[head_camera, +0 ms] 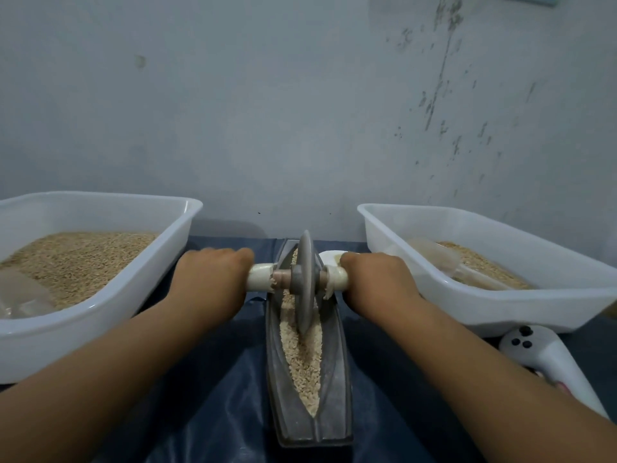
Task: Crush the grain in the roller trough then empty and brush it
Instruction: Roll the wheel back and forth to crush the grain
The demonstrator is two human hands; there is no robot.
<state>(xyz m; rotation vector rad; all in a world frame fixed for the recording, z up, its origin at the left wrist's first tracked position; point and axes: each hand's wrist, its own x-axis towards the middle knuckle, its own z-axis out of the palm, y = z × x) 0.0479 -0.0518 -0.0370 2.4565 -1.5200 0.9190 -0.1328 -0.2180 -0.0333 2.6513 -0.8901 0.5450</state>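
Head view: both hands, left [208,279] and right [379,279], grip roller [305,285] handles; trough [309,372] between tubs [160,259].

We note matt grey metal on trough [334,379] and roller disc [306,282]; smooth glossy white plastic tubs [100,315]; sheeny dark blue cloth [227,396]; rough, scuffed far wall [300,111].
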